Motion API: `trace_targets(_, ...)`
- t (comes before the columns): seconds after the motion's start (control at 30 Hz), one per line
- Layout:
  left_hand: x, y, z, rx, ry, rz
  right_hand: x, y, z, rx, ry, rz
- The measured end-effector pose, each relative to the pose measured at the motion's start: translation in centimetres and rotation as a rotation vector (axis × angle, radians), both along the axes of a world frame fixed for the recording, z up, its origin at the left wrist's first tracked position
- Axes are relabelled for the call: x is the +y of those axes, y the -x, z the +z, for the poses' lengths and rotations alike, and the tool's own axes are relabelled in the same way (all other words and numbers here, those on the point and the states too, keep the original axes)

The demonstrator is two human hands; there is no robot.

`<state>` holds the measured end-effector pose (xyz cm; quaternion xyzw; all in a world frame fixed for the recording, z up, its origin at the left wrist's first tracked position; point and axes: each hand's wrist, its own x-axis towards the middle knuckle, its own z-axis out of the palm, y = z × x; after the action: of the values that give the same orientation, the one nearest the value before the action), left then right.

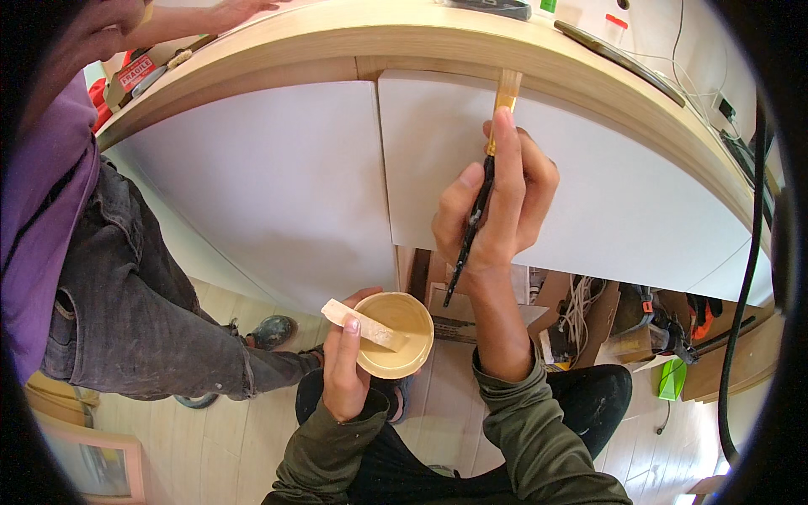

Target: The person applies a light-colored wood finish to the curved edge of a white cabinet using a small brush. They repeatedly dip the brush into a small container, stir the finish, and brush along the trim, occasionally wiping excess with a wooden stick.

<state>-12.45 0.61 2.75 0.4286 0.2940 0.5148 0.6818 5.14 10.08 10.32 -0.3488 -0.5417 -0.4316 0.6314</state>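
My right hand (501,194) is closed round a paintbrush (478,204) with a dark, paint-flecked handle. Its pale bristles point away from me and meet the wooden edge strip (421,52) under the tabletop, above a white panel (539,168). Lower and to the left, my left hand (343,370) grips a round cup (396,370) from its left side. Cream-coloured paint (411,324) lies inside the cup. A flat wooden stick (364,325) slants into the paint, pinned by my left thumb at the rim. The fingers under the cup are partly hidden.
A person in a purple top (50,227) stands close on the left, one hand (240,12) on the tabletop. White panels front the cabinet. Tools, coiled cable (581,311) and cardboard fill an opening at lower right. A black cable (745,278) hangs at the right.
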Motion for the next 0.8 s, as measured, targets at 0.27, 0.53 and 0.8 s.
trace_targets(0.27, 0.0, 0.1, -0.4, 0.005, -0.018, 0.003, -0.3, -0.1, -0.1, 0.009, 0.002, -0.004)
trace_targets(0.53, 0.1, 0.1, -1.0, 0.034, -0.037, 0.026, -0.4, -0.1, -0.1, 0.025, 0.007, 0.001)
trace_targets(0.8, 0.0, -0.1, -0.2, 0.024, -0.032, 0.007, -1.2, -0.4, 0.1, 0.048, -0.061, 0.080)
